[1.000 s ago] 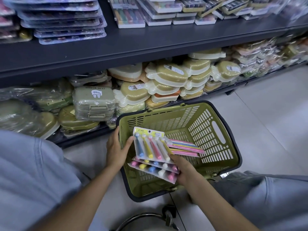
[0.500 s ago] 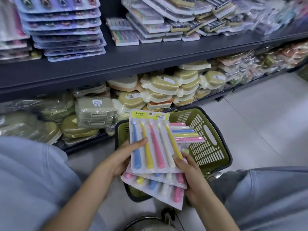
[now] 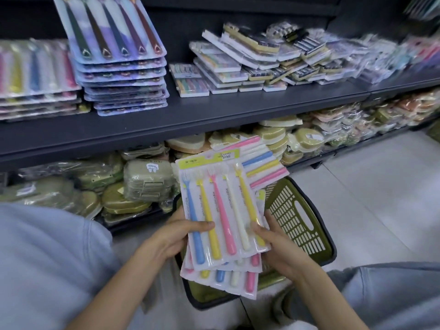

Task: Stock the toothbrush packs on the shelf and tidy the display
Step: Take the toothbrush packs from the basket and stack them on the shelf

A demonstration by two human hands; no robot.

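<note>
I hold a fanned stack of toothbrush packs (image 3: pixel 221 210) with both hands above a green basket (image 3: pixel 300 225). The top pack shows blue, yellow, pink, cream and yellow brushes under a lime header card. My left hand (image 3: pixel 173 236) grips the stack's left edge, thumb across the top pack. My right hand (image 3: pixel 276 244) grips the right lower edge. One pack (image 3: pixel 264 163) sticks out sideways behind the stack. On the dark shelf (image 3: pixel 214 115) lies a matching pile of pastel toothbrush packs (image 3: pixel 35 75) at far left.
A tall pile of blue-backed toothbrush packs (image 3: pixel 121 67) stands next to the pastel pile. Boxed brush sets (image 3: pixel 250 65) spread to the right. The lower shelf holds green soap boxes (image 3: pixel 147 177). Grey floor lies to the right; my knees flank the basket.
Both hands have lifted the stack of packs out of the basket and up toward the shelf. My view has tilted up, showing more of the upper shelf.
</note>
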